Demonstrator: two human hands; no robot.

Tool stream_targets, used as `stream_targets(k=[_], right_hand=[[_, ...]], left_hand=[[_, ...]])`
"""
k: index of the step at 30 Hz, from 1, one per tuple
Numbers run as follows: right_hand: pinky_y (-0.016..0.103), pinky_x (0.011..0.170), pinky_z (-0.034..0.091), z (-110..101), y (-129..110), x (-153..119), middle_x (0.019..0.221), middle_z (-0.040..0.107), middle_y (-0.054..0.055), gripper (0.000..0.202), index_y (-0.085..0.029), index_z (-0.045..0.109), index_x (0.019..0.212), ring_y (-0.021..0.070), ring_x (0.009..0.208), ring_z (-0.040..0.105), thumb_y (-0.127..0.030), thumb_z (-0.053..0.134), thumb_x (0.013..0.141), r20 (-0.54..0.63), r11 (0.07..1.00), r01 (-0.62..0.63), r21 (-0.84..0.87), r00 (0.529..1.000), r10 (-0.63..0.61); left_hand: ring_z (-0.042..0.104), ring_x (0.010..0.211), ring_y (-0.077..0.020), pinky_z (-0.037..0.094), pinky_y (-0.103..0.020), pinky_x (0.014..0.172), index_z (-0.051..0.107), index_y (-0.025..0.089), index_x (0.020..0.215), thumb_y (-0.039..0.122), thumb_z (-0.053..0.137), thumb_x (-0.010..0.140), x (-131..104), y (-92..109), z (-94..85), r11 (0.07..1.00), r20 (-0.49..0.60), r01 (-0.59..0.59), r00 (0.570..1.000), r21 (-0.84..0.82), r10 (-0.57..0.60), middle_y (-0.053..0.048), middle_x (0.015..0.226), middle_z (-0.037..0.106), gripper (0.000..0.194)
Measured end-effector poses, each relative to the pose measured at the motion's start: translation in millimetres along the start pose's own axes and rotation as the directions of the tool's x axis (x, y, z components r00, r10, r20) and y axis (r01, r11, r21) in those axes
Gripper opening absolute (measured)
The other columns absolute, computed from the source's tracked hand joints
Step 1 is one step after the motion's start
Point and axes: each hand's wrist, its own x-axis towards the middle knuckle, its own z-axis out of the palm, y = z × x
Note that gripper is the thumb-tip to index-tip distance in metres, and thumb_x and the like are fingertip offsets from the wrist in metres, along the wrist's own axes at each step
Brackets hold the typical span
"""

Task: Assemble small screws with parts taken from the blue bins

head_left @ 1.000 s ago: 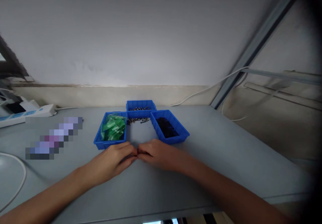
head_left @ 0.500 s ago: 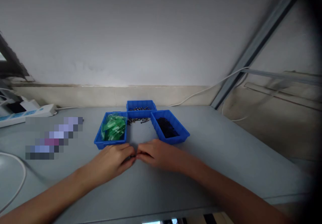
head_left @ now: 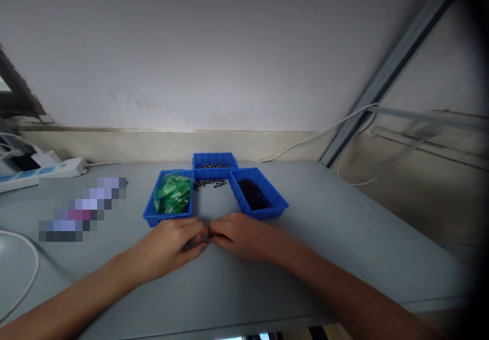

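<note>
My left hand (head_left: pixel 181 238) and my right hand (head_left: pixel 235 234) meet fingertip to fingertip above the grey table (head_left: pixel 214 294). Both are closed in a pinch. Something small and dark shows between the fingertips, too small to name. Just beyond my left hand is a blue bin (head_left: pixel 168 218) with green plastic packets (head_left: pixel 173 192). Past my right hand lies another blue bin (head_left: pixel 277 207) full of black pieces (head_left: pixel 254 195). Behind these, a third blue bin (head_left: pixel 214 159) holds small metal screws (head_left: pixel 212 166). Loose screws (head_left: pixel 210 183) lie in front of it.
On the left stand a white power strip (head_left: pixel 57 169) and a blurred-out object (head_left: pixel 86 207). A white cable (head_left: pixel 36 263) loops at the left edge. At the right back, a metal frame post (head_left: pixel 351 126) rises beside the wall, with a cable running to it.
Both hands stay almost in place. The fingertips have shifted slightly, and a bit more of the small dark thing shows between them. The bins have not moved.
</note>
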Motion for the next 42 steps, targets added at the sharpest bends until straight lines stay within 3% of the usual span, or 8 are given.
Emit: stream_targets(k=[9,13,19,27,35,42], right_hand=[[0.023,0.057,0.034,0.4,4.5,-1.2,0.071,0.061,0.002,0.015,-0.015,0.057,0.077,0.0129,0.064,0.054,-0.025,0.048,0.084,-0.024,1.000,0.004,-0.026,1.000,-0.004],[0.023,0.057,0.032,-0.1,4.8,-1.5,0.069,0.059,0.001,0.016,-0.016,0.055,0.076,0.0115,0.062,0.051,-0.025,0.046,0.085,-0.075,0.998,0.040,-0.055,0.996,-0.044],[0.024,0.055,0.028,-0.6,-3.2,-1.8,0.066,0.058,0.001,0.017,-0.016,0.054,0.072,0.0110,0.059,0.049,-0.024,0.046,0.084,-0.116,0.986,0.113,-0.120,0.985,-0.127],[0.022,0.057,0.032,0.2,7.2,-0.7,0.069,0.059,0.001,0.012,-0.016,0.056,0.075,0.0112,0.062,0.052,-0.023,0.049,0.082,-0.081,0.998,0.015,-0.065,0.996,-0.020],[0.023,0.058,0.034,8.4,6.1,1.7,0.072,0.063,0.003,0.012,-0.015,0.055,0.077,0.0126,0.063,0.055,-0.018,0.046,0.084,-0.054,0.998,0.022,-0.065,0.998,-0.025],[0.024,0.058,0.035,7.4,5.4,0.9,0.072,0.062,0.003,0.017,-0.015,0.056,0.078,0.0135,0.064,0.056,-0.024,0.044,0.086,-0.037,0.998,0.009,-0.054,0.999,-0.011]], left_hand=[[0.053,0.060,-0.0120,0.036,-0.023,0.053,0.053,0.017,0.079,0.027,0.043,0.087,1.7,0.4,-3.1,0.995,-0.001,0.020,1.000,0.095,-0.020,0.001,0.068,0.055,0.016],[0.056,0.059,-0.0133,0.035,-0.023,0.052,0.055,0.018,0.084,0.027,0.042,0.088,3.0,-2.5,-1.2,0.987,0.035,0.064,0.997,0.147,-0.070,0.001,0.068,0.058,0.016],[0.056,0.058,-0.0129,0.033,-0.023,0.050,0.053,0.018,0.074,0.028,0.040,0.088,1.4,0.3,3.6,0.989,0.084,0.056,0.994,0.134,-0.067,0.001,0.066,0.059,0.021],[0.053,0.057,-0.0115,0.036,-0.022,0.050,0.057,0.018,0.085,0.027,0.044,0.086,1.8,-1.2,-1.2,0.993,-0.002,0.090,0.996,0.080,-0.090,0.001,0.066,0.057,0.016],[0.054,0.077,-0.0136,0.045,-0.024,0.068,0.056,0.020,0.099,0.025,0.039,0.090,-1.1,1.7,-3.0,0.992,-0.001,-0.112,0.994,0.054,0.112,-0.004,0.088,0.053,0.020],[0.054,0.077,-0.0148,0.045,-0.026,0.069,0.057,0.018,0.093,0.030,0.040,0.089,0.3,-0.6,-3.9,0.992,-0.029,-0.087,0.995,0.092,0.090,-0.004,0.085,0.054,0.020]])
